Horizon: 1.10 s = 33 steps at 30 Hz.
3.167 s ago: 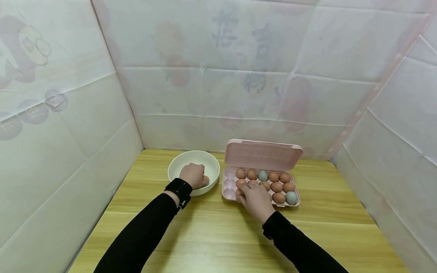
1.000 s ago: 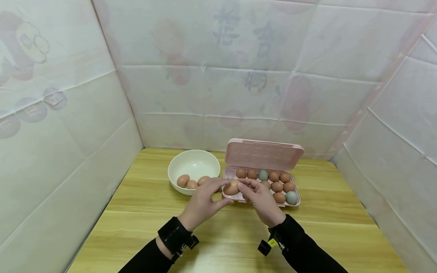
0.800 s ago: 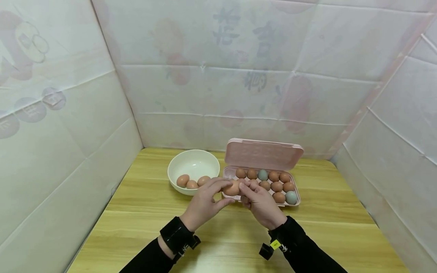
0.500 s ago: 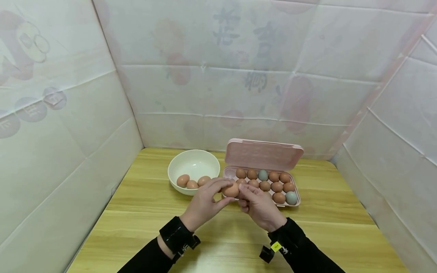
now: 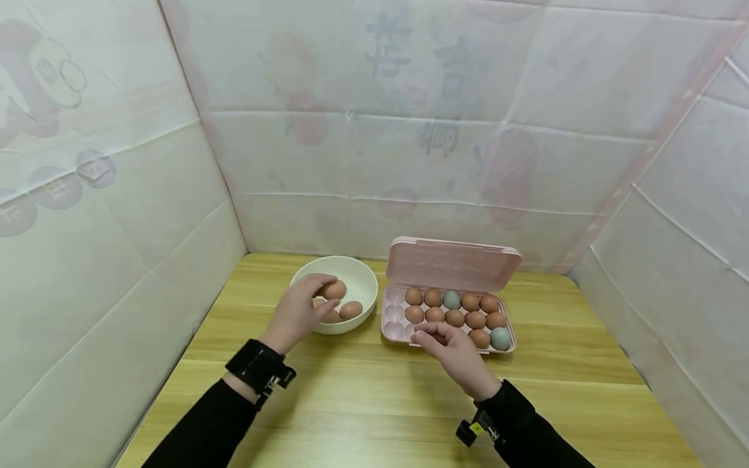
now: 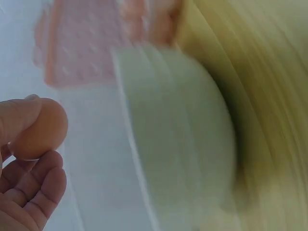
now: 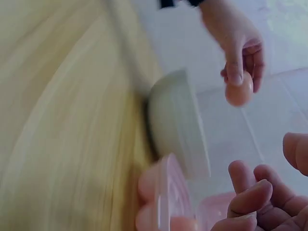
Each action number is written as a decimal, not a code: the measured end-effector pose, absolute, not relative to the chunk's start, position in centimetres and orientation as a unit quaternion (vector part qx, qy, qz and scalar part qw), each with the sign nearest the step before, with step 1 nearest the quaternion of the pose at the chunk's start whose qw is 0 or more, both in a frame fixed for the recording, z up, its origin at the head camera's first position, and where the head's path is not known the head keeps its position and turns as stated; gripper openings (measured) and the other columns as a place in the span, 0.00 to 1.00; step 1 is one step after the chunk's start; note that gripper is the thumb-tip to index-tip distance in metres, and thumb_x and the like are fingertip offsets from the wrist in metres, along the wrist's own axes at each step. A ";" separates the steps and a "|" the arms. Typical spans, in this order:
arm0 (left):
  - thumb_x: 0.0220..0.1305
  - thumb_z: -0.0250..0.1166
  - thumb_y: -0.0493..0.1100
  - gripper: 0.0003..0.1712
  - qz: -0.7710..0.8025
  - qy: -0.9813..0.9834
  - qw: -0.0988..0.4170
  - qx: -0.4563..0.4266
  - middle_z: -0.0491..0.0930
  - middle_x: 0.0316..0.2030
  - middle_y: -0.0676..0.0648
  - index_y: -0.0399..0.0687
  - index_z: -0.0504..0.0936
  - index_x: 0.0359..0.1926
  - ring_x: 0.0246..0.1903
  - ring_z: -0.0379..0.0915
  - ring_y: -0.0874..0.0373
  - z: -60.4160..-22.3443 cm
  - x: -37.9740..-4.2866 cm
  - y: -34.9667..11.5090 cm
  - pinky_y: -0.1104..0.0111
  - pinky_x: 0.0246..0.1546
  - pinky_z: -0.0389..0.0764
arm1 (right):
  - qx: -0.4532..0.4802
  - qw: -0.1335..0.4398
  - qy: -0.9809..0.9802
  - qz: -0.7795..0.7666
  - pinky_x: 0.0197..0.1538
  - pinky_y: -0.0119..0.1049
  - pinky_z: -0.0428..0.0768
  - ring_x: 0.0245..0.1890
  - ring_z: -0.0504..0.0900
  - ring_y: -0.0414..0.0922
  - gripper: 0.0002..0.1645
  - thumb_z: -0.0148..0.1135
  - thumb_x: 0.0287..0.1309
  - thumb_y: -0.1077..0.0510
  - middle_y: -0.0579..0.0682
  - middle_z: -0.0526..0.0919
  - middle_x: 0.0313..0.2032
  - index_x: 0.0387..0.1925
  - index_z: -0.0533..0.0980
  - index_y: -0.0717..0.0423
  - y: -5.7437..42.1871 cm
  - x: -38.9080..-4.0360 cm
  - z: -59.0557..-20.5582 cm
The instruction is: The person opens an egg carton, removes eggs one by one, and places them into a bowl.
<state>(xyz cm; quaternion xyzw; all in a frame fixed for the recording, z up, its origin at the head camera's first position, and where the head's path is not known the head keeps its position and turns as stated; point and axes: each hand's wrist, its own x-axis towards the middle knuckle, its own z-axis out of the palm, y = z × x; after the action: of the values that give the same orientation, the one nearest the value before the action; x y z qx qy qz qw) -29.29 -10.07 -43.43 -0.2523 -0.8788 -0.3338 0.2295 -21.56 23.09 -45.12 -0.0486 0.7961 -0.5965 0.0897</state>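
Note:
My left hand (image 5: pixel 295 315) holds a brown egg (image 5: pixel 334 290) over the cream bowl (image 5: pixel 364 281). In the left wrist view, thumb and fingers pinch that egg (image 6: pixel 48 127) above the rim of the bowl (image 6: pixel 178 139). More brown eggs (image 5: pixel 351 311) lie in the bowl, partly covered by the hand. My right hand (image 5: pixel 459 357) hovers at the front edge of the pink egg carton (image 5: pixel 394 314), fingers loosely bent and nothing held. Rows of brown eggs and two bluish ones (image 5: pixel 451 299) fill most cups. Several cups at the left end are empty, and the hand hides part of the front row.
The carton's lid (image 5: pixel 453 263) stands raised at the back. Bowl and carton sit side by side on a wooden table (image 5: pixel 374 403). White printed sheets (image 5: pixel 351 156) wall the table at the back and both sides.
The egg, earlier between both hands in front of the carton, has moved left over the bowl in my left hand. My right hand has let go of it and drawn slightly right and down.

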 end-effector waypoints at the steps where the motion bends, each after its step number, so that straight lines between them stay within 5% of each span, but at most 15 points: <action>1: 0.60 0.80 0.37 0.26 -0.328 -0.891 0.209 -0.234 0.88 0.51 0.42 0.41 0.85 0.59 0.50 0.85 0.46 -43.6 -29.8 -10.8 0.51 0.52 0.88 | -0.051 0.080 0.806 -0.584 0.55 0.32 0.81 0.50 0.84 0.39 0.24 0.64 0.76 0.46 0.54 0.89 0.53 0.60 0.82 0.61 23.2 -21.6 -45.3; 7: 0.67 0.76 0.41 0.26 -0.262 -0.945 0.112 -0.161 0.87 0.58 0.38 0.41 0.83 0.64 0.58 0.83 0.39 -44.4 -32.5 -14.0 0.45 0.59 0.85 | -0.082 0.033 0.847 -0.524 0.44 0.29 0.81 0.40 0.82 0.37 0.20 0.67 0.74 0.50 0.55 0.90 0.47 0.56 0.84 0.61 23.7 -21.5 -46.0; 16: 0.65 0.78 0.43 0.22 -0.173 -0.965 0.115 -0.164 0.90 0.49 0.39 0.41 0.87 0.58 0.52 0.84 0.38 -45.0 -35.1 -14.6 0.46 0.53 0.85 | -0.136 -0.066 0.905 -0.398 0.31 0.28 0.75 0.26 0.72 0.32 0.10 0.72 0.69 0.57 0.43 0.87 0.37 0.48 0.86 0.56 24.1 -21.7 -46.9; 20: 0.65 0.77 0.42 0.21 -0.142 -0.969 0.118 -0.164 0.90 0.46 0.40 0.40 0.88 0.57 0.48 0.84 0.38 -45.1 -35.6 -14.2 0.48 0.48 0.86 | -0.154 -0.114 0.924 -0.332 0.33 0.28 0.77 0.27 0.73 0.30 0.13 0.75 0.66 0.56 0.46 0.89 0.39 0.48 0.86 0.55 24.5 -21.8 -47.5; 26: 0.64 0.77 0.40 0.17 -0.114 -0.974 0.114 -0.161 0.89 0.36 0.45 0.42 0.89 0.53 0.39 0.81 0.43 -45.6 -36.2 -13.9 0.51 0.42 0.84 | -0.174 -0.166 0.941 -0.237 0.42 0.41 0.88 0.41 0.90 0.48 0.14 0.77 0.64 0.54 0.52 0.92 0.44 0.48 0.86 0.53 24.8 -22.4 -47.8; 33: 0.65 0.75 0.40 0.13 -0.101 -0.980 0.090 -0.143 0.86 0.32 0.47 0.43 0.89 0.50 0.37 0.79 0.45 -45.7 -36.4 -13.6 0.53 0.42 0.83 | -0.198 -0.208 0.948 -0.137 0.45 0.47 0.84 0.42 0.85 0.51 0.18 0.80 0.60 0.52 0.52 0.90 0.39 0.46 0.84 0.56 24.6 -23.8 -47.4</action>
<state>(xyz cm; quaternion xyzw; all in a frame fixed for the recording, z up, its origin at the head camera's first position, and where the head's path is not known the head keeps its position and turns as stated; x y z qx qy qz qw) -36.43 -13.56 -45.73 -0.1434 -0.9804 -0.1011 0.0898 -23.77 24.60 -47.39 -0.1983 0.9479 -0.1373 -0.2081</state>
